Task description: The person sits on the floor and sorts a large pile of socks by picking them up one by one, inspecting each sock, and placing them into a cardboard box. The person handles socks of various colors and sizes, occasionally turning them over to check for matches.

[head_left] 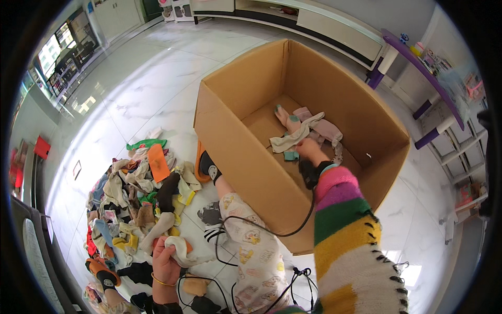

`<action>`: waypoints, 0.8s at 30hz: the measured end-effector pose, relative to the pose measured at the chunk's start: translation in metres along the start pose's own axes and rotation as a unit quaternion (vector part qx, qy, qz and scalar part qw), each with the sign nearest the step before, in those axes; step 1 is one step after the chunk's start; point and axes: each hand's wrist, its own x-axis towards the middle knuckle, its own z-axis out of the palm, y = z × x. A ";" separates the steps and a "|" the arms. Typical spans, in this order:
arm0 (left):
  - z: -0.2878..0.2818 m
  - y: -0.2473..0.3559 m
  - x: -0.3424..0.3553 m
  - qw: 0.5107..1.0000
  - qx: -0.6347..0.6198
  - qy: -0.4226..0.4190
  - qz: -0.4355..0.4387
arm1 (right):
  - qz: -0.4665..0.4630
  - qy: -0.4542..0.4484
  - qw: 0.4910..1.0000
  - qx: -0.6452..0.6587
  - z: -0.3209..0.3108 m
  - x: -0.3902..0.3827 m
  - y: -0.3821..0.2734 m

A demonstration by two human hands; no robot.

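At the lower left, my left hand point(166, 264) is closed on a white sock point(180, 250), pinched beside the heap of mixed socks point(123, 196) on the floor. My right hand point(309, 148) reaches over the wall of a large open cardboard box point(251, 152). Down inside, its curled fingers are on a cream sock point(295, 137), with the fingertips partly hidden. Pink and grey socks point(327, 131) and a pink sock with green ends point(286, 119) lie on the box bottom around that hand.
My leg in patterned trousers point(253, 251) lies against the box. Black cables point(266, 230) cross it toward my right wrist. A low white cabinet point(334, 29) stands behind the box, a purple-edged table point(429, 73) to the right. An orange card point(158, 163) rests on the heap.
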 end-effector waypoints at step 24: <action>-0.028 0.027 -0.004 0.996 -0.008 0.076 0.054 | -0.076 -0.113 0.921 -0.365 -0.076 0.069 0.001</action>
